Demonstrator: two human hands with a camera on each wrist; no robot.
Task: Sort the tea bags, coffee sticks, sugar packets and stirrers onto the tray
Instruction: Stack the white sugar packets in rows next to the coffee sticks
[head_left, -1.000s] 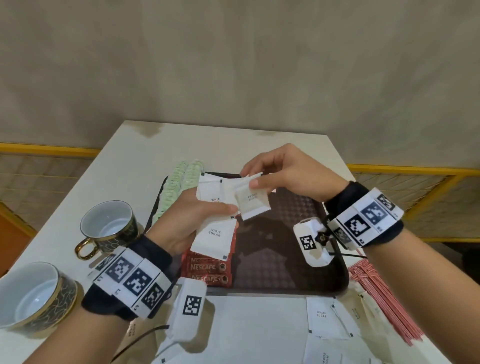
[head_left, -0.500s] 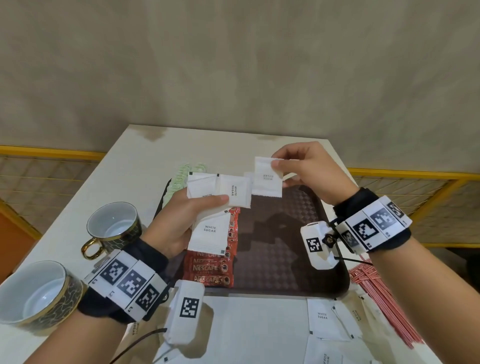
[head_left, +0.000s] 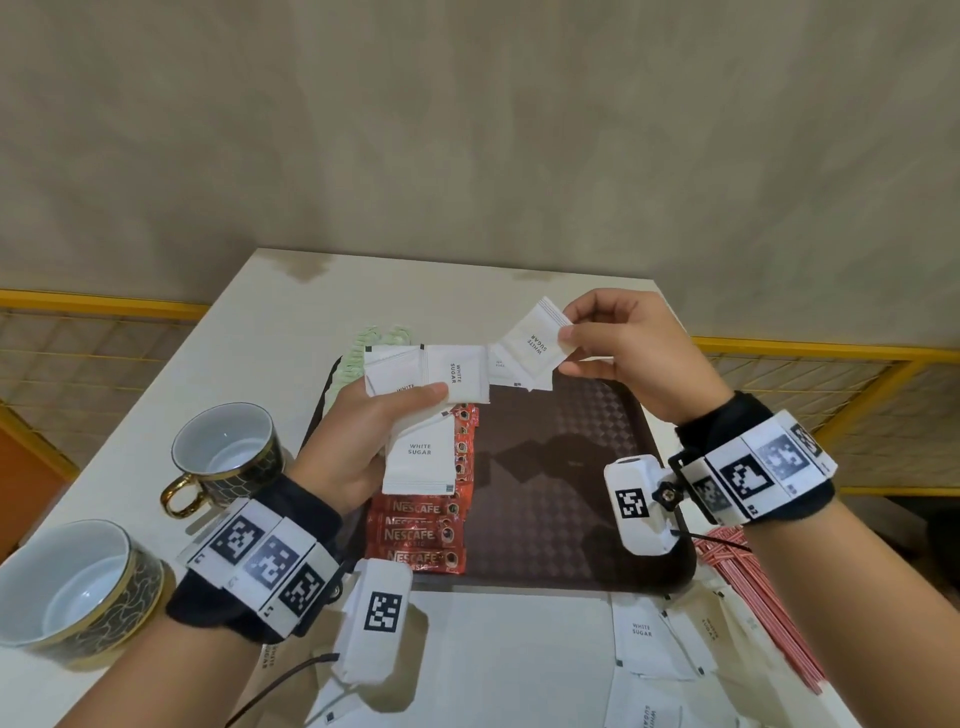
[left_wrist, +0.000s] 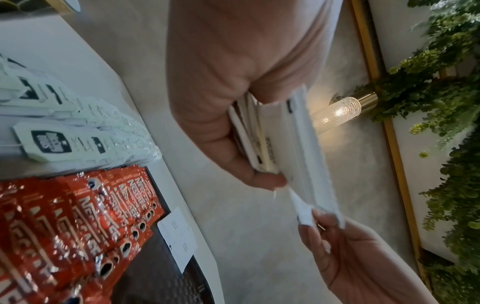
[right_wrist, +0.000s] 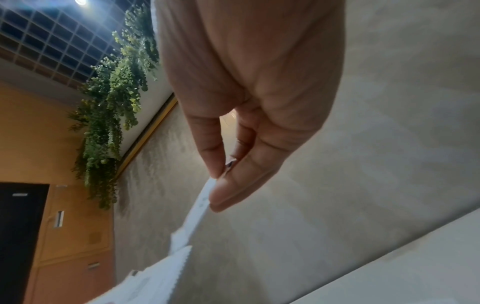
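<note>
A dark tray (head_left: 561, 499) lies on the white table, with pale green tea bags (head_left: 358, 353) along its left edge and red Nescafe coffee sticks (head_left: 423, 530) beside them. Above the tray my left hand (head_left: 363, 431) grips a fanned stack of white sugar packets (head_left: 431, 374). My right hand (head_left: 613, 348) pinches one sugar packet (head_left: 532, 343) by its corner, just right of the stack and overlapping it. The left wrist view shows the stack (left_wrist: 262, 135) edge-on in my fingers above the coffee sticks (left_wrist: 78, 222). The right wrist view shows thumb and forefinger pinching the packet (right_wrist: 205, 197).
Two white cups with dark gold-patterned outsides stand at the left, one (head_left: 228, 452) near the tray and one (head_left: 72, 587) at the table's front corner. Loose sugar packets (head_left: 644, 644) lie in front of the tray. Red stirrers (head_left: 763, 608) lie at the right front.
Both hands have risen a little with the packets. My right hand pulled one packet out to the right of the stack and tilted it; the left hand keeps holding the fan.
</note>
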